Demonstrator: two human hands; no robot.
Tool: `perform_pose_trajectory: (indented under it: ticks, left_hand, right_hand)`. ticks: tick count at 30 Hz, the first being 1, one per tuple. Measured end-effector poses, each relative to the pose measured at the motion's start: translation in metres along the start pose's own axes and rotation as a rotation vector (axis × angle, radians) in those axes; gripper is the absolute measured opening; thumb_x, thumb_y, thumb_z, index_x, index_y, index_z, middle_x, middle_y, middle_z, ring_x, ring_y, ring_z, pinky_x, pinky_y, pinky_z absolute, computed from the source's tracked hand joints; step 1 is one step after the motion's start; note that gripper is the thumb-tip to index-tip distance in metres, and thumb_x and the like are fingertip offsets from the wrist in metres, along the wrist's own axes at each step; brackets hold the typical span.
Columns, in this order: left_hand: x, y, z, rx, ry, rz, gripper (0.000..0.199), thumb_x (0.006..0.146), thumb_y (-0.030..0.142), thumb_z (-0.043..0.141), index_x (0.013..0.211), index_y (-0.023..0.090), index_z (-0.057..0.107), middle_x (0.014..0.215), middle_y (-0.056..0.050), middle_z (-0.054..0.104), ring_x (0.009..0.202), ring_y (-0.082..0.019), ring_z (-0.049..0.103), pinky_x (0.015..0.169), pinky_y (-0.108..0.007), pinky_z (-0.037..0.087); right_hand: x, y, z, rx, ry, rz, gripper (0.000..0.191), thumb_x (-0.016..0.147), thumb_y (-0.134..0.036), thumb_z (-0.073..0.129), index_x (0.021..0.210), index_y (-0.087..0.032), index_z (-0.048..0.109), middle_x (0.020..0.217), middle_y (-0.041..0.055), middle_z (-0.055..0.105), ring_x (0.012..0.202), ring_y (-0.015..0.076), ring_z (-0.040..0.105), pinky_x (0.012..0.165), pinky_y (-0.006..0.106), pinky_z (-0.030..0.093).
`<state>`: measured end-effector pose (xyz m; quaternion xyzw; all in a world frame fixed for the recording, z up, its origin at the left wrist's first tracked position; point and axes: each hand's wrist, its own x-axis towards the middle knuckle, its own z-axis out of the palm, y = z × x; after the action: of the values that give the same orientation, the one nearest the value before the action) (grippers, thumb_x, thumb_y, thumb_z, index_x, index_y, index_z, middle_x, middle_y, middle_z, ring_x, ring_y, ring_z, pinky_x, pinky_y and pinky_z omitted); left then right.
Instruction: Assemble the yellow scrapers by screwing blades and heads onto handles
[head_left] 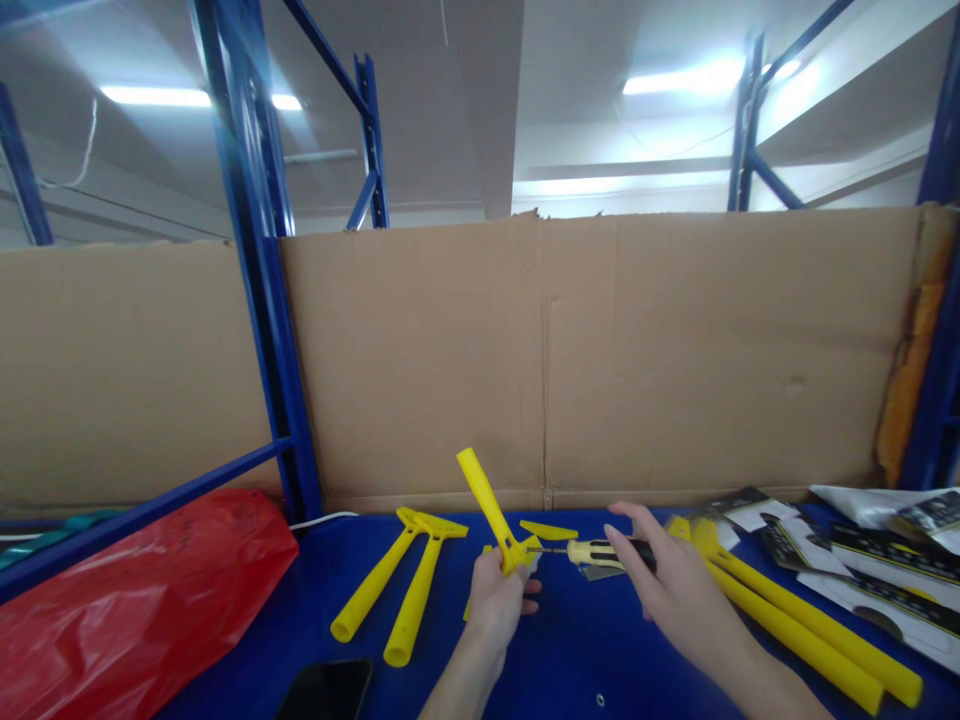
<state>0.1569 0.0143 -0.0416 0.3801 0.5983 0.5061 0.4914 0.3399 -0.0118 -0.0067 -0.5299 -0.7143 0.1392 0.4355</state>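
Observation:
My left hand [499, 595] is closed round the head of a yellow plastic handle [484, 497], whose tube points up and to the left. A screwdriver [596, 552] with a pale and black grip lies level, its shaft tip touching the handle's head. My right hand [660, 585] holds the black end of the screwdriver, thumb and fingers on either side of it. Just behind the handle's head, a flat yellow piece [550, 530] rests on the blue surface [559, 655]. A small grey metal piece [600, 573] shows below the screwdriver.
Two yellow handles [415, 600] lie to the left, longer yellow tubes [810, 625] to the right. A black phone [326, 690] is at the front, a red bag [157, 600] at the left, printed packages [892, 575] at the right. Cardboard [420, 370] stands behind.

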Motion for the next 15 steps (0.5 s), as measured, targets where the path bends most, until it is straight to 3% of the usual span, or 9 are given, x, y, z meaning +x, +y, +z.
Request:
perform_pose_trajectory:
  ticks: [2, 5, 7, 11, 15]
  left_hand:
    - [0.0015, -0.0005, -0.0001, 0.0, 0.006, 0.001, 0.014, 0.083, 0.0, 0.047, 0.091, 0.007, 0.055, 0.092, -0.012, 0.065, 0.058, -0.01, 0.063, 0.043, -0.018, 0.048]
    - [0.003, -0.0001, 0.0, 0.001, 0.019, -0.005, 0.012, 0.083, 0.001, 0.048, 0.088, 0.007, 0.056, 0.09, -0.012, 0.065, 0.058, -0.01, 0.063, 0.043, -0.018, 0.048]
    - [0.0027, 0.0004, 0.0002, 0.0, 0.02, -0.007, 0.011, 0.082, 0.001, 0.048, 0.087, 0.007, 0.056, 0.088, -0.011, 0.065, 0.059, -0.011, 0.063, 0.043, -0.018, 0.048]
    - [0.0006, 0.0001, 0.0004, -0.001, 0.027, -0.003, 0.012, 0.082, 0.0, 0.047, 0.087, 0.008, 0.055, 0.088, -0.011, 0.065, 0.058, -0.01, 0.063, 0.043, -0.018, 0.048]
    - [-0.0006, -0.001, 0.0005, 0.002, 0.022, 0.005, 0.013, 0.082, -0.001, 0.047, 0.087, 0.008, 0.056, 0.088, -0.011, 0.065, 0.057, -0.01, 0.062, 0.042, -0.018, 0.047]
  right_hand:
    - [-0.0011, -0.0018, -0.0003, -0.007, -0.004, -0.026, 0.034, 0.089, -0.04, 0.038, 0.115, -0.021, 0.049, 0.073, 0.0026, 0.063, 0.055, 0.019, 0.062, 0.049, 0.028, 0.047]
    - [-0.0048, -0.0016, 0.0002, 0.014, 0.015, -0.121, 0.042, 0.084, -0.027, 0.043, 0.125, -0.022, 0.04, 0.099, 0.0072, 0.061, 0.069, 0.0178, 0.063, 0.059, 0.029, 0.051]
    - [-0.0068, -0.0006, 0.0006, 0.037, 0.001, -0.162, 0.046, 0.081, -0.022, 0.043, 0.126, -0.023, 0.038, 0.106, 0.0076, 0.058, 0.072, 0.0168, 0.062, 0.061, 0.029, 0.051]
    - [-0.0057, -0.0006, 0.0009, 0.022, -0.012, -0.123, 0.036, 0.085, -0.027, 0.042, 0.121, -0.023, 0.042, 0.093, 0.0051, 0.061, 0.065, 0.0169, 0.061, 0.058, 0.029, 0.049]
    - [-0.002, -0.0022, 0.0003, -0.063, 0.018, -0.041, 0.033, 0.091, -0.041, 0.037, 0.115, -0.022, 0.049, 0.065, -0.0006, 0.059, 0.056, 0.0209, 0.059, 0.057, 0.033, 0.046]
